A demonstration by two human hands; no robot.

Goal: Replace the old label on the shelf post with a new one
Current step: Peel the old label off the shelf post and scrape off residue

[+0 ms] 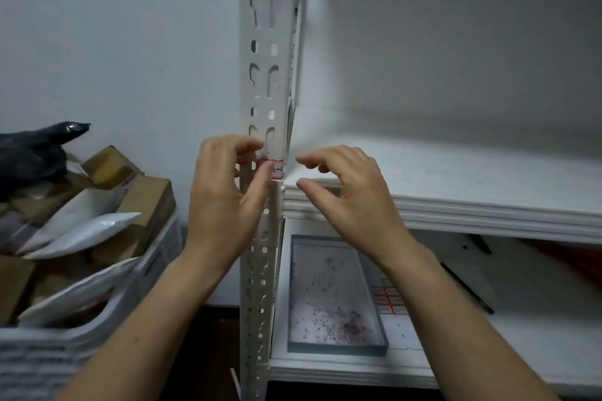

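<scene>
The left hand [224, 192] pinches the left edge of a small white red-bordered paper label [279, 169] stuck on the white perforated metal shelf post [264, 52], thumb on its face. The right hand [351, 202] hovers just right of the label, its thumb and curled fingers apart, holding nothing. Below the right hand, a shallow grey tray [335, 350] lies on the lower shelf.

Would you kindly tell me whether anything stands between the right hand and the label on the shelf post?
Nothing visible does. The right hand hovers open just right of the shelf post, with only air between its fingertips and the label. The left hand pinches the label's left edge from the other side.
</scene>
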